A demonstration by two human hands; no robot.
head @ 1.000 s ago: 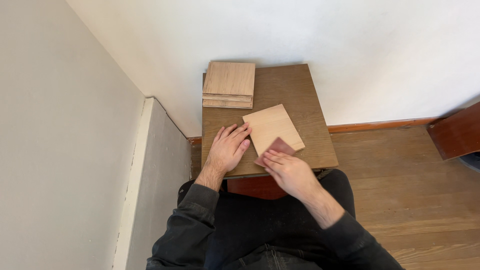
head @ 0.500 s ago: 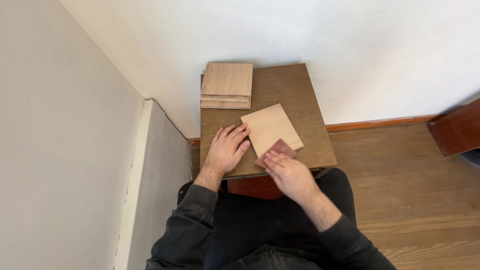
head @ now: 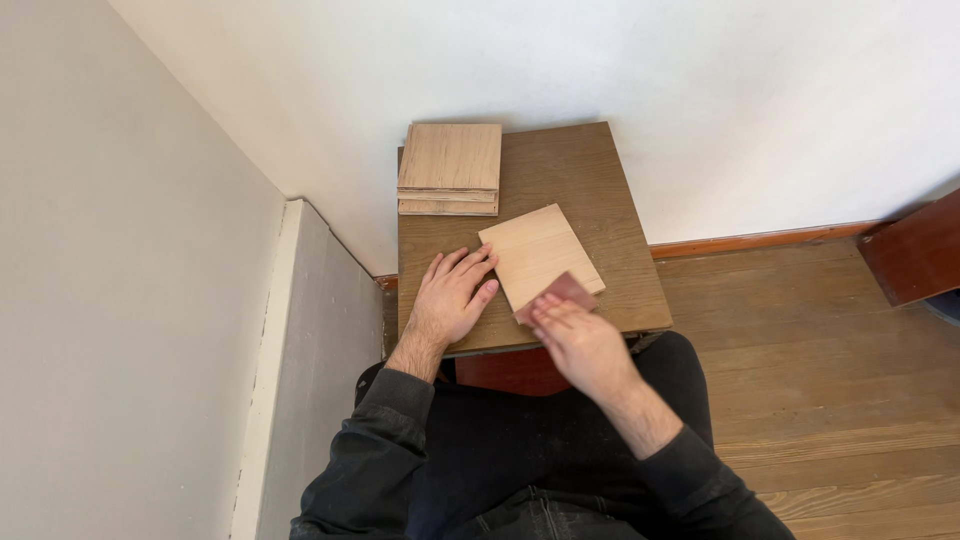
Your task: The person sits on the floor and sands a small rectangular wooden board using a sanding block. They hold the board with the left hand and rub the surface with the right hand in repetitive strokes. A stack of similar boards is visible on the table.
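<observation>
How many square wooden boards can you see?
About 4: one pale square wooden board lies loose on the brown table by the hands, and roughly three sit stacked at the back left corner; more may be hidden.

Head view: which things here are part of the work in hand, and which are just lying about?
In use:
- light wooden panel, steadied by left hand
- reddish sandpaper piece, pressed on the panel's near corner by right hand
- small brown table bearing them

Lying about:
- stack of wooden panels
- reddish furniture edge
</observation>
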